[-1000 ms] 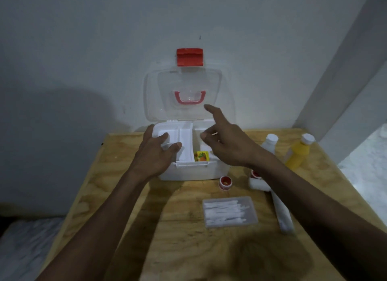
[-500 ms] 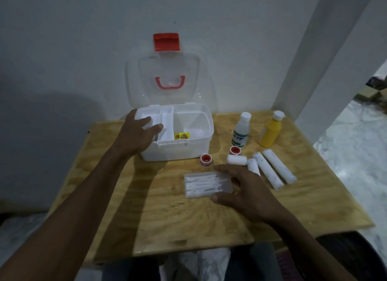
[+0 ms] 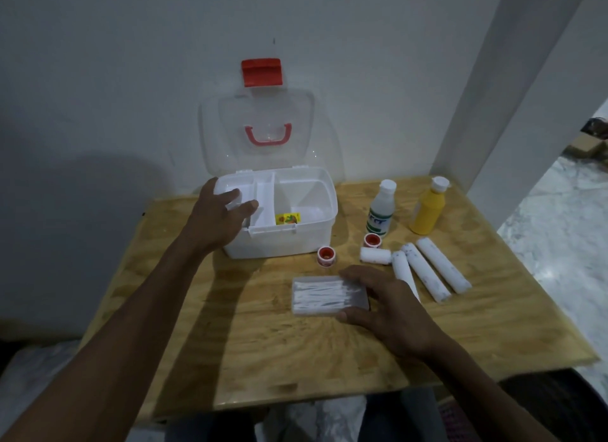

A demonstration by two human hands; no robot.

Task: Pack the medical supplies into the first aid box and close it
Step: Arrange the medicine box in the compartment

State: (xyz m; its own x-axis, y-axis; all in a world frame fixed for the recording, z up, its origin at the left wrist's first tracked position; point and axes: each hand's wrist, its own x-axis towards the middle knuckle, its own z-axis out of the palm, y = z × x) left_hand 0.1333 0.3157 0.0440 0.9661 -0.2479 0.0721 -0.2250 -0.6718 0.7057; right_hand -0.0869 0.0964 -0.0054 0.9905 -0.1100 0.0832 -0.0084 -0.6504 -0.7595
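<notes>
Left hand grips the box rim at centre frame; right hand pinches the swab case; a loose pinch could drop it.

Open white first aid box, lid upright; bottles, bandage rolls, perhaps swabs in flat case alongside.

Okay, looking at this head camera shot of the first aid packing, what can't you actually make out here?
Head view only:
- Clear bottle label: too small and blurred to read.
- First aid box left compartment: covered by the left hand.
- Right hand grip on the swab case: contact hidden under the fingers.
- One gauze roll: near end behind that hand.
</notes>
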